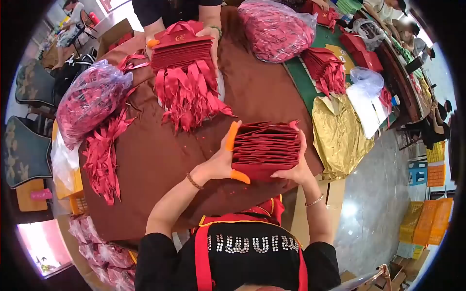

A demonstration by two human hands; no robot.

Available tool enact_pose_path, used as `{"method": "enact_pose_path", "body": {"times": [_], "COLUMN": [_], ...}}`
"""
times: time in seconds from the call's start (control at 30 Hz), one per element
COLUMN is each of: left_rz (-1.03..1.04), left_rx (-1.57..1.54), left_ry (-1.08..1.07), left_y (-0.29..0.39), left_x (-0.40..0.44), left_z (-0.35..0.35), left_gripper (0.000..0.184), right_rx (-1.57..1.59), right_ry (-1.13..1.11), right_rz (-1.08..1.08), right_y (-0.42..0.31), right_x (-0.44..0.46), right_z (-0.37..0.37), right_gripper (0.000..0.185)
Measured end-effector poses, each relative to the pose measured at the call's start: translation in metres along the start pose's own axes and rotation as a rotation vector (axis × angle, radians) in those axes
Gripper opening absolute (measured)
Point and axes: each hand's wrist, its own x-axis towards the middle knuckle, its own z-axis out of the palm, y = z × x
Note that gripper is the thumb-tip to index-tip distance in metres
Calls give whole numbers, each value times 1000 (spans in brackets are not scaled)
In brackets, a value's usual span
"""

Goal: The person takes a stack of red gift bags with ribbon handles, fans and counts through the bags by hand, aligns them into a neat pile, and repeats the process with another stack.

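My left hand (221, 157), with orange finger cots on its thumb and a finger, is closed on the left side of a stack of red folded paper bags (266, 150). Gripping the right side of the same stack is my right hand (297, 169). The many folded edges face up, above the brown tablecloth near my body. Across the table, a co-worker's hands (209, 41) hold another stack of red bags (182, 51), gold-printed on its top one. Red ribbons (187, 94) hang from that stack toward me.
Plastic-wrapped red bundles (92, 99) and loose ribbons (104, 155) lie at the left. Another wrapped bundle (276, 31) sits at the back. To the right are a ribboned red stack (325, 70) and gold wrapping (340, 136). Chairs (29, 150) stand left; orange crates (429, 220) stand right.
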Motion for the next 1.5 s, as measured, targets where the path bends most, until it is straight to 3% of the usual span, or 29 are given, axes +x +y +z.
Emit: {"method": "enact_pose_path", "body": {"times": [0.1,0.2,0.3,0.4,0.5,0.57,0.6,0.67,0.77,0.83,0.9,0.93,0.97,1.03,1.07,1.2,1.43,1.5], "left_rz": [21,-20,2,47,-39,-178,-27,11,34,34,60,151,146,99,93,55,-9,-25], "left_rx": [-101,-121,-66,-5,-9,-126,-16,-40,-107,-143,180,299,301,390,392,270,101,141], "left_ry": [-49,-38,-9,17,29,136,162,197,327,430,567,675,679,721,726,742,626,633], "left_y": [-2,-8,-8,-9,-13,-1,2,-4,-10,-12,-11,-2,-2,-3,-2,9,23,20], "left_x": [6,16,21,21,21,25,28,32,32,33,22,19,11,-4,-8,-12,-3,-4], "left_z": [7,-1,-1,1,2,1,-2,-2,7,10,17,21,26,33,34,36,33,35], "left_gripper": [139,135,130,124,113,103,102,104,107,109,110,99,99,80,80,43,45,53], "right_rx": [59,-120,-257,-328,-429,-422,-419,-415,-550,-380,-343,-352,-362,-352,-378,-390,-341,-359], "right_ry": [27,0,-10,97,161,191,166,144,75,41,26,26,26,7,18,20,-12,-10], "right_rz": [50,6,-112,-3,-79,-56,-147,-241,-152,-53,-41,-56,-71,-63,-75,-108,-114,-138], "right_y": [-6,-5,-4,3,10,10,11,8,-4,6,6,6,6,9,9,9,10,12], "right_x": [5,-2,-1,-7,-2,6,10,24,32,33,33,33,34,34,33,33,32,31], "right_z": [0,-1,-6,-3,-2,-3,-6,-11,-13,-17,-18,-18,-19,-19,-19,-19,-19,-19], "right_gripper": [142,143,135,128,125,125,123,122,119,118,119,119,119,121,121,123,124,125]}}
